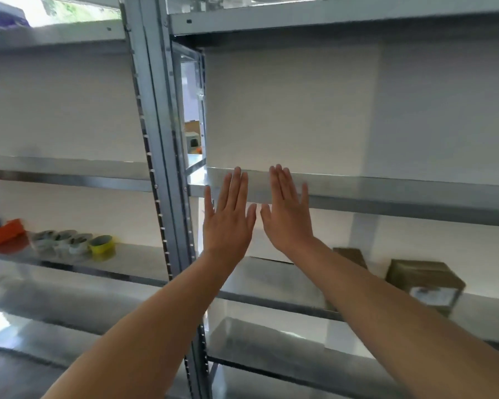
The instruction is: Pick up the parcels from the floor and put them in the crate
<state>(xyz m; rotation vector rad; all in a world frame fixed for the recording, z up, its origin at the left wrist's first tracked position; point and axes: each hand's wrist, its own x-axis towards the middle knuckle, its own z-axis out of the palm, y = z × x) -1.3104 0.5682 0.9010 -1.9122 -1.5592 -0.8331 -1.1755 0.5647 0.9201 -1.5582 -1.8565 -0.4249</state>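
hands flat, fingers straight, empty: left hand, right hand; blurred cardboard box partly behind forearm

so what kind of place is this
Likely a storeroom or small warehouse: bare metal shelving, a cardboard box on one shelf, rolls of tape on another.

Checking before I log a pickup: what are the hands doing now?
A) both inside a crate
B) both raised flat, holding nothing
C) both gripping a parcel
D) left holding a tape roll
B: the left hand and right hand are up before the shelf, fingers straight, nothing in them.
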